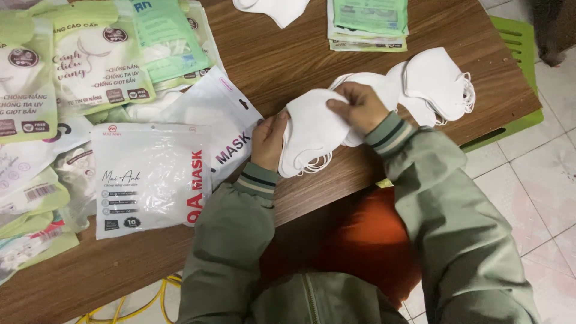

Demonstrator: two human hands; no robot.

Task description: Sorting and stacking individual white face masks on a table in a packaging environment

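A brown wooden surface [288,54] fills most of the frame. At the right, pale floor tiles [534,180] show, with a green plastic stool [517,37] at upper right. Yellow cable [144,300] lies at the bottom left.

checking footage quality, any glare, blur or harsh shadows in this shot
Head view: soft, even light, no harsh shadows; mild glare on the clear plastic pouch; left hand, right hand and the white masks are fairly sharp; frame edges look slightly soft.

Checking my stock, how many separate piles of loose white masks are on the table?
3: one stack held in both hands, one fanned pile right of it, one at the top edge. Bagged masks aren't counted.
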